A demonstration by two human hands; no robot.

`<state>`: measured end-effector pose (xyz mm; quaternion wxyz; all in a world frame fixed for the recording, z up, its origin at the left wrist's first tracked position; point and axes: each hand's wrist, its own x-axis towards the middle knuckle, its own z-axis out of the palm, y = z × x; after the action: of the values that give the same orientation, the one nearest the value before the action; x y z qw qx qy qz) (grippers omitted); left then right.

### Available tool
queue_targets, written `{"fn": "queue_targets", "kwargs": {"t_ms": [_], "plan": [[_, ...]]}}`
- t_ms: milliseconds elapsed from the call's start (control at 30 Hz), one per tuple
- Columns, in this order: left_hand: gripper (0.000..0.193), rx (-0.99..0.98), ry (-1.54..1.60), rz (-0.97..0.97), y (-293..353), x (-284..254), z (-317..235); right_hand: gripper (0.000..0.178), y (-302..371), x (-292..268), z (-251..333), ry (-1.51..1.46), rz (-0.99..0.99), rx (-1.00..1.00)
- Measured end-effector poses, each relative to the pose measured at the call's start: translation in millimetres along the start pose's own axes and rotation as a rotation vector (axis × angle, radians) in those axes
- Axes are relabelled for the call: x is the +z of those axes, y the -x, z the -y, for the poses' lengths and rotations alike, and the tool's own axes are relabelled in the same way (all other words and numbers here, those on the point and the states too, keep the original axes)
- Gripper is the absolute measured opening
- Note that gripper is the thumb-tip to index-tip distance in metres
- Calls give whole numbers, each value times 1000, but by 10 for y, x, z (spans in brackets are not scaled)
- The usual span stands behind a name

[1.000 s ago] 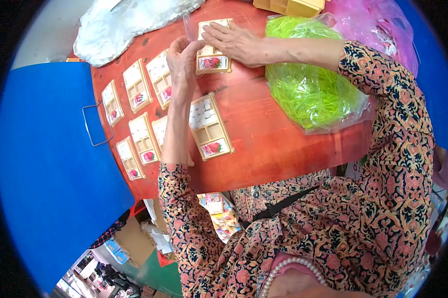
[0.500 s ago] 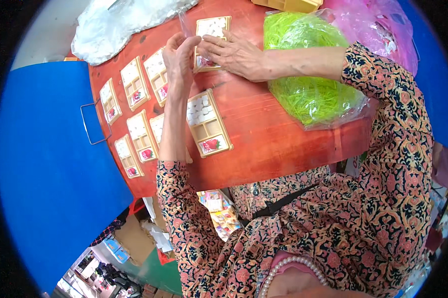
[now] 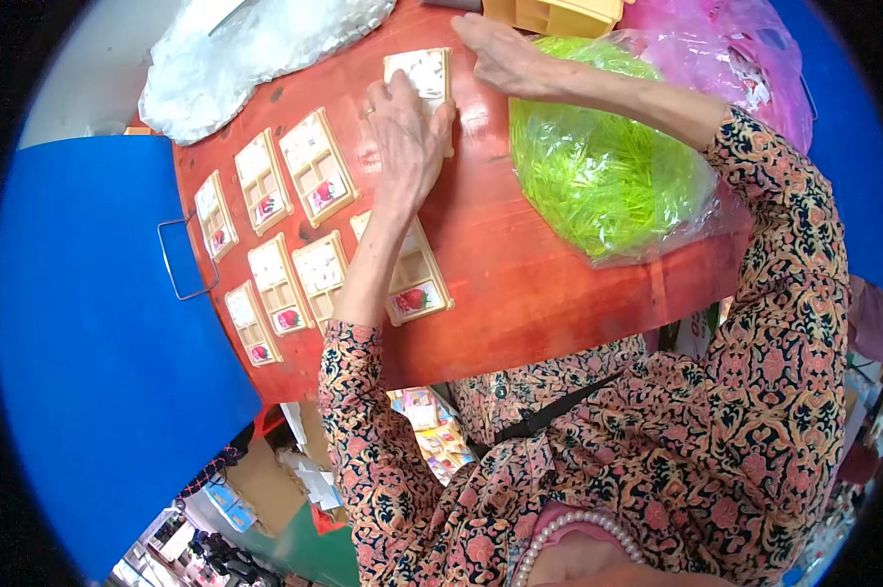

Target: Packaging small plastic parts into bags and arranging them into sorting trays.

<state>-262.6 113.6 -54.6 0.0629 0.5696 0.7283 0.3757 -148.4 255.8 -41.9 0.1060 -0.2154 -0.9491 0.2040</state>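
My left hand (image 3: pixel 402 142) lies over the near part of a cream compartment tray (image 3: pixel 448 73) at the far middle of the table. Its thumb is along the tray's right edge and its fingers are bent at the left side, gripping it. White pieces fill the tray's far section; my hand hides the near end. To the right, apart from this tray, my right hand (image 3: pixel 500 57) is raised near a yellow divided box (image 3: pixel 559 18). Its fingers are pressed together, and whatever may be in them is hidden.
Several similar trays (image 3: pixel 321 166) with white pieces and strawberry pictures stand in rows at left on the red table (image 3: pixel 500 293). A bag of bright green shreds (image 3: pixel 608 176) lies at right. Behind are a bag of white pieces (image 3: pixel 265 59) and a pink bag (image 3: pixel 735 59).
Both hands were together at the far tray. My right hand has moved away, up and to the right; my left hand has moved right and now grips the tray.
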Motion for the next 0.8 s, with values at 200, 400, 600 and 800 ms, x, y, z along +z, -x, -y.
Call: {"fn": "queue_targets", "kwargs": {"t_ms": [200, 400, 600, 800], "plan": [[52, -51, -83, 141, 89, 68, 15, 53, 83, -86, 303, -40, 141, 34], [78, -121, -378, 173, 186, 116, -5, 56, 69, 28, 350, 257, 293, -185], [73, -25, -423, 68, 273, 126, 100, 67, 106, 257, 349, 273, 128, -278], [69, 0, -326, 14, 210, 211, 119, 61, 45, 133, 475, 402, 344, -72]]}}
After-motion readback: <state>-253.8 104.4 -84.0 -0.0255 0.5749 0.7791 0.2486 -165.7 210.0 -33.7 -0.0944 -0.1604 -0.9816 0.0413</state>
